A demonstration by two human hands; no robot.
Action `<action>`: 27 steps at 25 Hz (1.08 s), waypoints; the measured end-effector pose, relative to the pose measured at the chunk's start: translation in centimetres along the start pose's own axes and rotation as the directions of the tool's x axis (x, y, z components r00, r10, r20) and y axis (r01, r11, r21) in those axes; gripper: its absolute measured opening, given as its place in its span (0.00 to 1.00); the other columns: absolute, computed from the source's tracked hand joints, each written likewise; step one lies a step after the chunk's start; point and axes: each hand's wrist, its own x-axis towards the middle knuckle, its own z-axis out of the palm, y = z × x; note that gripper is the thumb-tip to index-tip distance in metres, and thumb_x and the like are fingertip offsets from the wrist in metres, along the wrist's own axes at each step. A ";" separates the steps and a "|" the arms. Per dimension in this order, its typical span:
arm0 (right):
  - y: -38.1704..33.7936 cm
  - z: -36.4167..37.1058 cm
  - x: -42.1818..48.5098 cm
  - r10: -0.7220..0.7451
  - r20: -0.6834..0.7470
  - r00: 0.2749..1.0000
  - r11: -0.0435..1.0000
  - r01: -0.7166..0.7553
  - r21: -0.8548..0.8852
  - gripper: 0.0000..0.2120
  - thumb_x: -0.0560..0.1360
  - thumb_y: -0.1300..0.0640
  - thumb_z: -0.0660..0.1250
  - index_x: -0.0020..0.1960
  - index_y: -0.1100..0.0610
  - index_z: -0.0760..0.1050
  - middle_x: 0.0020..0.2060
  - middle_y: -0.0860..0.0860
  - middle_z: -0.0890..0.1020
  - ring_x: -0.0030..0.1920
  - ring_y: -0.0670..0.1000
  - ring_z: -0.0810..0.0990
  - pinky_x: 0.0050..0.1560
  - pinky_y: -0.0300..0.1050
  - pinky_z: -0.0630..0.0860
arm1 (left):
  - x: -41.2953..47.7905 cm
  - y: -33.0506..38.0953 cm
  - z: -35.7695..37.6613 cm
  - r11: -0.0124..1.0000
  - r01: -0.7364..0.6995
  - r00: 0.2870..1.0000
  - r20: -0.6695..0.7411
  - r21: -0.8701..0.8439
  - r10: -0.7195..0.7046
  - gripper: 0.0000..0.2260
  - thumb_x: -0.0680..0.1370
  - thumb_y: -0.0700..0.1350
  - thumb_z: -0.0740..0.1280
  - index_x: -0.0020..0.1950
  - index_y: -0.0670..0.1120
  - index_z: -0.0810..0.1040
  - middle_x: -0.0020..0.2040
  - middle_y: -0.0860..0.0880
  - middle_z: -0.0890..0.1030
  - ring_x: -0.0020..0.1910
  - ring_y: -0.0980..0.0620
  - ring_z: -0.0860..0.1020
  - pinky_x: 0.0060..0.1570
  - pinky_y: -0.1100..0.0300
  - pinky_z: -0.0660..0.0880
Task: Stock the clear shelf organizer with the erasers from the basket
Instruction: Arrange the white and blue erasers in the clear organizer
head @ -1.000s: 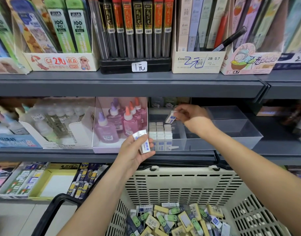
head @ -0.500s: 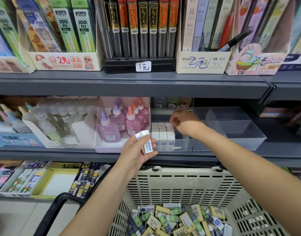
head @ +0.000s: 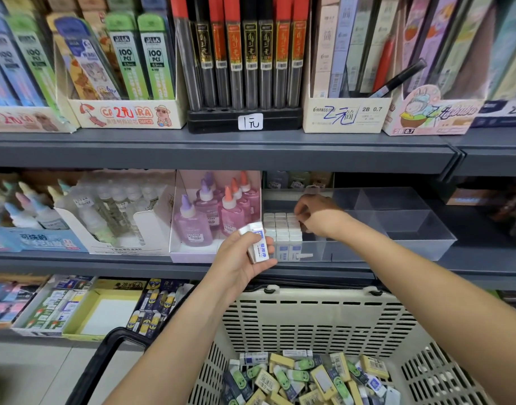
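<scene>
The clear shelf organizer (head: 411,229) stands on the middle shelf; its left compartment holds neat rows of white erasers (head: 280,226), its right compartments hold nothing. My right hand (head: 318,211) is inside the left compartment, fingers curled down onto the back of the rows, with the eraser it carries hidden under them. In front of the shelf edge, my left hand (head: 239,264) grips a few white erasers with blue labels (head: 258,244). Below, the cream basket (head: 318,311) holds several mixed loose erasers (head: 303,378).
A box of pink and purple glue bottles (head: 216,211) stands just left of the organizer. The upper shelf edge (head: 221,156) hangs low over it. The basket's black handle (head: 104,355) juts out left. Boxed erasers (head: 102,311) fill the lower shelf.
My right hand carried one eraser from above the organizer down and left into the rows. The left hand stayed in place with its erasers.
</scene>
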 end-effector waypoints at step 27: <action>2.6 0.0 -4.1 -0.175 -0.007 0.984 0.978 0.173 -0.118 0.10 0.78 0.56 0.59 0.49 0.48 0.78 0.51 0.46 0.81 0.51 0.52 0.77 0.50 0.52 0.76 | 0.2 -1.6 0.1 0.891 -0.208 0.969 -0.039 0.404 0.244 0.09 0.77 0.40 0.65 0.57 0.41 0.78 0.46 0.46 0.81 0.43 0.50 0.77 0.38 0.62 0.74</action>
